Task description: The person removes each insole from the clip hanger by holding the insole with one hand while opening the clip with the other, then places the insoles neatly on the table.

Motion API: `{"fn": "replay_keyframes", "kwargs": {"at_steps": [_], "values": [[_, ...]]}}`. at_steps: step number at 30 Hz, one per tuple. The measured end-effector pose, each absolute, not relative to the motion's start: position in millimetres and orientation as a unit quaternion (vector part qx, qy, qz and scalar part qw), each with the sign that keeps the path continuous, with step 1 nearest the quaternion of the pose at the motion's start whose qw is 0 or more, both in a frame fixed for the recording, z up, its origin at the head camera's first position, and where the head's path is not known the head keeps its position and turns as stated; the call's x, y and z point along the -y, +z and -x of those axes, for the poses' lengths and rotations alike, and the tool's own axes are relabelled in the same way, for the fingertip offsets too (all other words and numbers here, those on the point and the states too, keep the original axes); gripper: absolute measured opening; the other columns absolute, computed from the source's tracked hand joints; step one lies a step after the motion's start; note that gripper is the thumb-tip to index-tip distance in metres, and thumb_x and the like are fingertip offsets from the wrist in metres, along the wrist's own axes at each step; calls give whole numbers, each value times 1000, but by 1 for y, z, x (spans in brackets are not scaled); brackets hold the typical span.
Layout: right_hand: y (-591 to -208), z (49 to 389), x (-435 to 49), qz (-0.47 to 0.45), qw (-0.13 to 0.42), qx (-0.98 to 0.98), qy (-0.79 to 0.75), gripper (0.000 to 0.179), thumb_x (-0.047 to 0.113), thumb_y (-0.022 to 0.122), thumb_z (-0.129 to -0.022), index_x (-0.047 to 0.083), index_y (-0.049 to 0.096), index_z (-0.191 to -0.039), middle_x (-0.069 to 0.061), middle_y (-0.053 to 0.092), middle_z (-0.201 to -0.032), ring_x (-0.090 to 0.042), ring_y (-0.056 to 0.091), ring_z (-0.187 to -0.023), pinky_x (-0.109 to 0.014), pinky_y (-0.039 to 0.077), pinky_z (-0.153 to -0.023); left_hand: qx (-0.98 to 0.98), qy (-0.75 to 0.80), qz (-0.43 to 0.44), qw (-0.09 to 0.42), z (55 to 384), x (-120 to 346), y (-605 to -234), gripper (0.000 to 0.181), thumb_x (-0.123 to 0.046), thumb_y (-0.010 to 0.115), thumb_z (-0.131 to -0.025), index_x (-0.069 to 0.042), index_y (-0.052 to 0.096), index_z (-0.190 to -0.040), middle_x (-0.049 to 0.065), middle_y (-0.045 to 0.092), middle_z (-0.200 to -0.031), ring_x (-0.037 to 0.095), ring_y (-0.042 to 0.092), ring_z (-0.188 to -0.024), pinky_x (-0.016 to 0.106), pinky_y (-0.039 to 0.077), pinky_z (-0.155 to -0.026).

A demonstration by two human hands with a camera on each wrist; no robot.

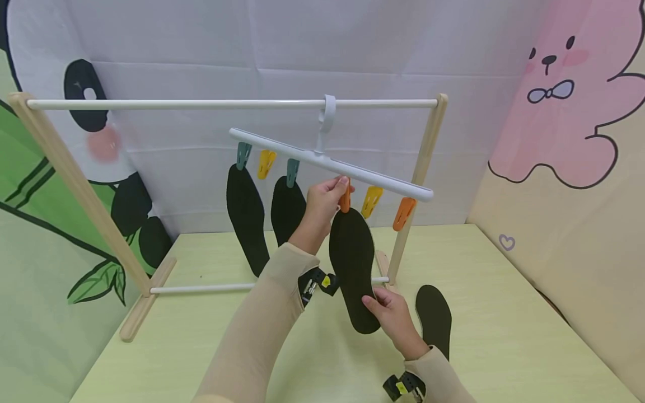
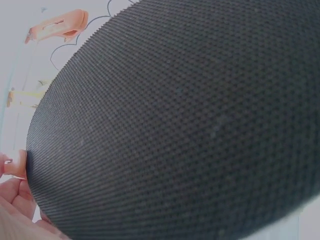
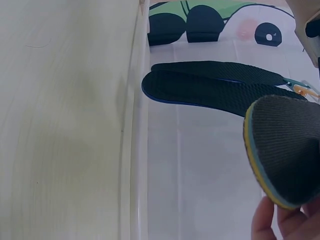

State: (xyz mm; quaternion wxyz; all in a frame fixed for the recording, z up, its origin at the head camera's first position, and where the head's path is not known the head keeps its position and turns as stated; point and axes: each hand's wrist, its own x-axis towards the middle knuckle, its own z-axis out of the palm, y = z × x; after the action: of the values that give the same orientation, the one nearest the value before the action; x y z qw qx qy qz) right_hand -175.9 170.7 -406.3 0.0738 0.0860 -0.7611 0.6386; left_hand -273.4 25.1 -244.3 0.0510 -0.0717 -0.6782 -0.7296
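Note:
My left hand [image 1: 322,210] pinches an orange clip [image 1: 345,197] under the white hanger [image 1: 322,159]. The top of a black insole [image 1: 353,263] meets that clip; whether its jaws bite the edge is hard to tell. Lower down, my right hand [image 1: 395,319] holds the same insole near its bottom end, thumb on the face. In the right wrist view the insole [image 3: 285,150] shows a yellow and teal edge. Two more insoles, one at the far left [image 1: 245,218] and one beside it [image 1: 288,210], hang from teal clips.
A yellow clip [image 1: 372,201] and another orange clip [image 1: 405,214] hang free at the hanger's right. The tilted hanger hooks over the white rail [image 1: 201,104] of a wooden rack [image 1: 80,190]. Another insole [image 1: 434,319] lies on the table [image 1: 509,313] near my right forearm.

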Motion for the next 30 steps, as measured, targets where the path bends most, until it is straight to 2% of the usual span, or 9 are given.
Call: {"fn": "replay_keyframes", "kwargs": {"at_steps": [15,24,30], "values": [[-411,175,-172,-86,65,762,639,16,-1,60,-92,-14,65,-99,-23,69,-95,-11,65,-78,-26,52,-73,683,-726,63,45,274,-26,-245,35,-25,54,-98,0,65,-121,17,66,-111,22,48,-101,46,38,-96],[-412,177,-173,-79,78,765,634,11,-3,61,-90,-11,66,-96,-21,69,-92,-9,65,-75,-26,52,-71,696,-713,65,57,276,-24,-244,34,-27,55,-98,1,69,-111,14,66,-104,20,47,-94,33,37,-80],[-410,175,-174,-79,74,761,639,12,-2,61,-90,-12,66,-96,-22,69,-92,-10,65,-76,-26,52,-71,694,-715,59,55,277,-25,-245,34,-27,55,-98,0,68,-115,14,66,-107,21,48,-94,38,39,-85]]}}
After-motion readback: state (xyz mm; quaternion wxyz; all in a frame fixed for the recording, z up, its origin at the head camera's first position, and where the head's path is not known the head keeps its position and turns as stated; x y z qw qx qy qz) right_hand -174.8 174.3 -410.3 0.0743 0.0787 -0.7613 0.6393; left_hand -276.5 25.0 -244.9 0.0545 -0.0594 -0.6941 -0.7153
